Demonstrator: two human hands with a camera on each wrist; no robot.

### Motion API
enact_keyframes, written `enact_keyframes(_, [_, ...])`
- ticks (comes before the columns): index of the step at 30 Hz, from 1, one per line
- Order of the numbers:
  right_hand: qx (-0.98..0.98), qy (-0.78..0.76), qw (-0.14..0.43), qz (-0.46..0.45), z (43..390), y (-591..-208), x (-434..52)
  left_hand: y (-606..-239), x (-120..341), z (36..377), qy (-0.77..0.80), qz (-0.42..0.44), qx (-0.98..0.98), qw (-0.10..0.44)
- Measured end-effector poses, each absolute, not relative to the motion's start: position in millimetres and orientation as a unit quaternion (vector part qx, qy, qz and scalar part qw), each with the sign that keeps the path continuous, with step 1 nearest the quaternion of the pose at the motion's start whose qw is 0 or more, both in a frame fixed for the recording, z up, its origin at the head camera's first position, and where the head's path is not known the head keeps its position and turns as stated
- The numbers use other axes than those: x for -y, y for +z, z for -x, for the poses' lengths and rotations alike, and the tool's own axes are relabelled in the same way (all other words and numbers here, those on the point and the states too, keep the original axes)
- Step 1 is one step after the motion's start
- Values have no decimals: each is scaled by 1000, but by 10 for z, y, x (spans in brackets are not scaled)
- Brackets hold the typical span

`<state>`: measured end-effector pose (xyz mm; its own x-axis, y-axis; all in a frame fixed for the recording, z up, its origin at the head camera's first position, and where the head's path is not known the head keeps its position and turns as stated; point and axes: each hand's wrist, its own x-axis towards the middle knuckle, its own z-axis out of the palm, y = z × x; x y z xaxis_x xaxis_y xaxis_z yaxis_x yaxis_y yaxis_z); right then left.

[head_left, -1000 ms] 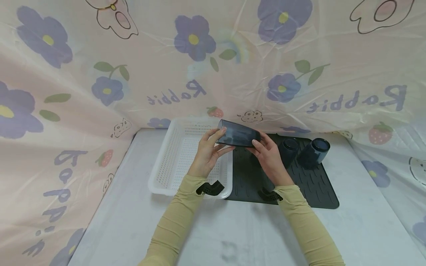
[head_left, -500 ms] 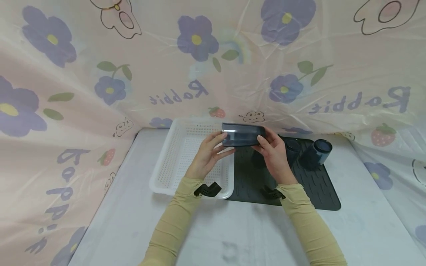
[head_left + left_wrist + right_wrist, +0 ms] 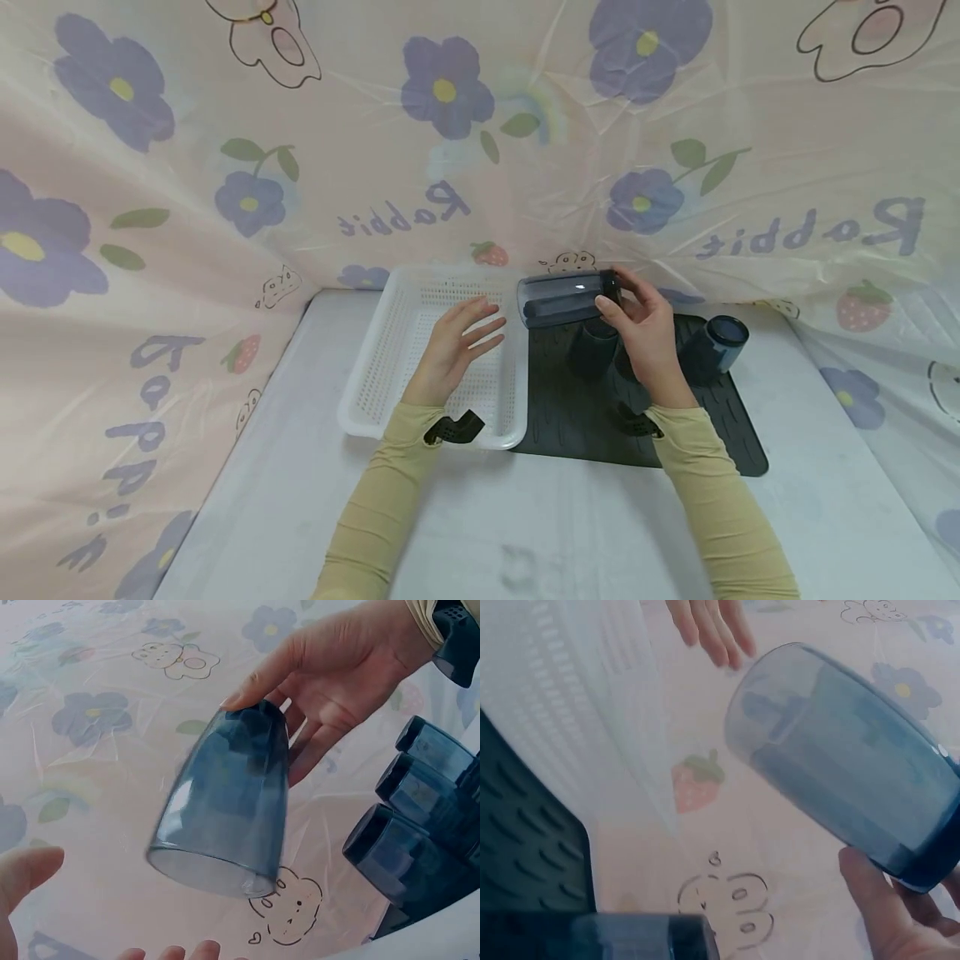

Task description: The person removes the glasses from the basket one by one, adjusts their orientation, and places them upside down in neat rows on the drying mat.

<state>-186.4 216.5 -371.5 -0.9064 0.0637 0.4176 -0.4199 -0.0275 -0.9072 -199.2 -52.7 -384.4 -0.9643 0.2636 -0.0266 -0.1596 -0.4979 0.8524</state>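
A translucent dark blue cup (image 3: 561, 298) lies sideways in the air above the left edge of the black drying mat (image 3: 720, 417), its mouth toward the white basket (image 3: 390, 350). My right hand (image 3: 641, 325) pinches it at the base end, which also shows as the cup (image 3: 225, 802) in the left wrist view and the cup (image 3: 847, 757) in the right wrist view. My left hand (image 3: 457, 342) hovers with fingers spread over the basket, touching nothing. Other blue cups (image 3: 712, 346) stand upside down on the mat.
The perforated white basket sits left of the mat on the grey table (image 3: 525, 533). A floral plastic sheet (image 3: 480, 150) walls in the back and both sides. Upturned cups (image 3: 420, 817) crowd the mat's far part behind my right hand.
My left hand has let go of the cup and drawn back left over the basket. The right hand alone has carried the cup slightly right and up.
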Motion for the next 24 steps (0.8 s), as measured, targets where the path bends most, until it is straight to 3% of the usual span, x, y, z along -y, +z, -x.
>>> enact_keyframes(24, [808,544,191,-125,1822,-3697,-2118,-4034,619,2024,862,-8,-492,125])
